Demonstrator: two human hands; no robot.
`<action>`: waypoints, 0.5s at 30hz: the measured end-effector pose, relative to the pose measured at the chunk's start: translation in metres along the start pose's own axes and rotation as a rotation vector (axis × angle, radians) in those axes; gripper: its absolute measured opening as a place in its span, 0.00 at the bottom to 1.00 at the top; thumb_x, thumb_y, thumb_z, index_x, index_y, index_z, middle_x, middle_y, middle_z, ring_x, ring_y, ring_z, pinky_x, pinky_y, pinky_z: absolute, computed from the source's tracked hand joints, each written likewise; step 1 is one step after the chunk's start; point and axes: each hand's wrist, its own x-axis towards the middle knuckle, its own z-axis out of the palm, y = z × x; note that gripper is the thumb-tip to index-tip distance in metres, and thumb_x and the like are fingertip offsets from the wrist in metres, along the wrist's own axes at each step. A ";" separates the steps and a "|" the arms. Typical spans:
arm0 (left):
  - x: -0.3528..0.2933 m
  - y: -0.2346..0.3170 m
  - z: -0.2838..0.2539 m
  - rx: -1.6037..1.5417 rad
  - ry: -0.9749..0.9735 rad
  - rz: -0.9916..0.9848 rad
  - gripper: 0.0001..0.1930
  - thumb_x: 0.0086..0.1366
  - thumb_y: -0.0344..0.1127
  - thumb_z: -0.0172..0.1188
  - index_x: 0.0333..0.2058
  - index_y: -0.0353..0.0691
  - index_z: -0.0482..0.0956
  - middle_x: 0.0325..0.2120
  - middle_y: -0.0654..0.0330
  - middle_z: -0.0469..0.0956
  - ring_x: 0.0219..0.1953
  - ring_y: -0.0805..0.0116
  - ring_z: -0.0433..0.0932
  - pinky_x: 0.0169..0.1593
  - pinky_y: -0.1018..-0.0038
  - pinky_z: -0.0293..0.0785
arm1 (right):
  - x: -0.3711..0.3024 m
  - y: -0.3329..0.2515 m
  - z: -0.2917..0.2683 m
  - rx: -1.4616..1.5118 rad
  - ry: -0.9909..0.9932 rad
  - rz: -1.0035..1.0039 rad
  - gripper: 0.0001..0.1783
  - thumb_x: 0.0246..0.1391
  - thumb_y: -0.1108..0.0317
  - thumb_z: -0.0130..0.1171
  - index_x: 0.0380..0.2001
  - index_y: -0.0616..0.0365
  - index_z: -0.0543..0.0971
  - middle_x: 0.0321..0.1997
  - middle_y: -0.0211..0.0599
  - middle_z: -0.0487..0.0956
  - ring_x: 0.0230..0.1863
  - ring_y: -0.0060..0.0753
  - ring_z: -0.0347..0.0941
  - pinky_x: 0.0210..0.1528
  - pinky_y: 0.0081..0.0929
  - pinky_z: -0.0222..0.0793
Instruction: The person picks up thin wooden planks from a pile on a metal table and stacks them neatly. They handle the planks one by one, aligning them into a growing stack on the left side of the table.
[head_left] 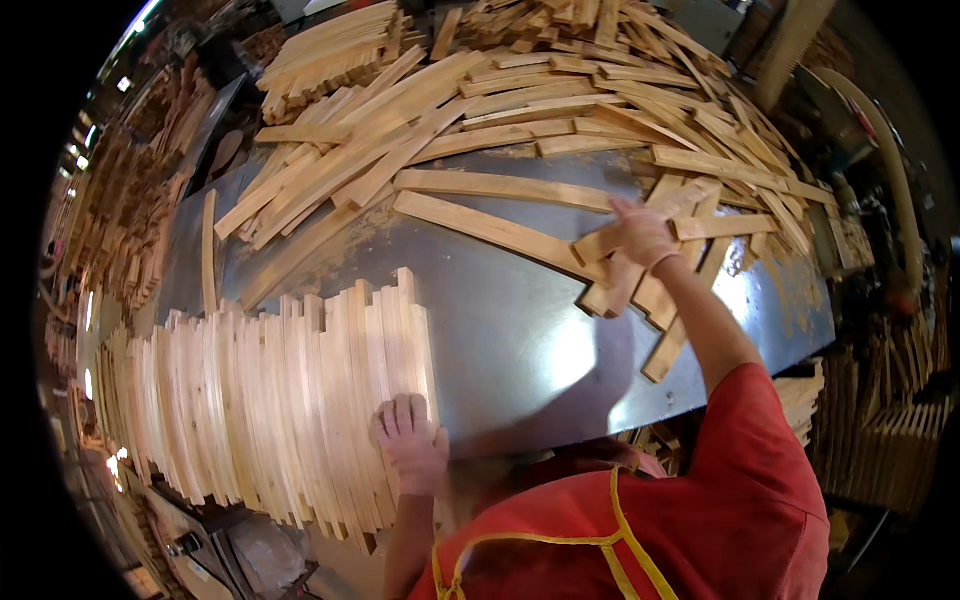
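Head view, left hand (412, 442) spread on slats (270, 400), right hand (645, 236) amid boards (722, 225) cluttering tabletop (490, 340), grip unclear

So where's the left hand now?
Below and left of centre in the head view, the left hand rests on the right end of the row of wooden strips.

White glare patches the grey metal tabletop (500, 340) beside a soft dark shadow, small white lights (124, 85) dot the dim left side, and fisheye distortion bends edges toward black corners
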 end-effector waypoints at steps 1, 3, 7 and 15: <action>0.001 0.000 -0.001 -0.013 0.003 -0.006 0.39 0.55 0.46 0.70 0.64 0.38 0.71 0.64 0.50 0.70 0.69 0.44 0.64 0.75 0.44 0.55 | 0.010 0.010 -0.009 -0.089 -0.139 -0.002 0.37 0.55 0.77 0.58 0.70 0.47 0.73 0.72 0.48 0.75 0.75 0.56 0.67 0.74 0.43 0.69; 0.007 0.000 -0.002 -0.038 0.036 0.009 0.36 0.53 0.43 0.70 0.61 0.38 0.73 0.61 0.49 0.71 0.66 0.43 0.66 0.72 0.43 0.59 | 0.023 0.033 -0.003 -0.224 -0.165 0.063 0.38 0.53 0.75 0.60 0.70 0.45 0.74 0.67 0.47 0.79 0.73 0.58 0.68 0.70 0.47 0.71; 0.008 -0.003 0.003 -0.060 0.014 -0.026 0.35 0.51 0.42 0.70 0.59 0.40 0.76 0.60 0.50 0.72 0.65 0.42 0.68 0.71 0.41 0.61 | 0.086 0.015 -0.016 -0.238 -0.355 -0.088 0.33 0.53 0.67 0.63 0.65 0.48 0.76 0.57 0.46 0.84 0.63 0.57 0.76 0.60 0.51 0.75; 0.012 -0.007 0.004 -0.091 -0.045 -0.050 0.38 0.48 0.43 0.71 0.61 0.43 0.76 0.61 0.52 0.72 0.66 0.43 0.68 0.71 0.42 0.61 | 0.143 -0.183 0.004 0.220 -0.386 -0.374 0.56 0.49 0.44 0.73 0.76 0.53 0.61 0.51 0.57 0.84 0.55 0.61 0.81 0.57 0.50 0.77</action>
